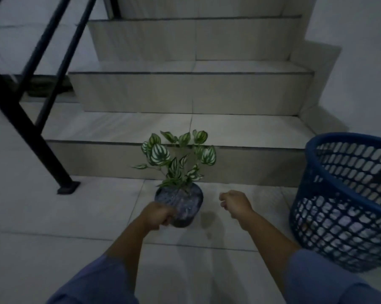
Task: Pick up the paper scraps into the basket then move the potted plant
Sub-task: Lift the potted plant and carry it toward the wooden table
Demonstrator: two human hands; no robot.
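potted plant (180,202) sits on the floor tile just in front of the bottom stair, centre of view. nearest are blue sleeves, both arms reaching out. left hand (156,216) is at the pot's near-left rim, fingers curled onto it; looks like a grip on the pot. right hand (234,201) is a closed fist holding nothing, just right of the pot, not touching. basket (312,154) stands at right, apart from the pot, white paper scraps (338,224) inside. no scraps visible on the floor, so the scrap step looks done and the plant move is in hand. next probably needs the right hand opened onto the pot's far side, lifting it upright. beyond: stairs (185,126), black railing (31,128) at left.
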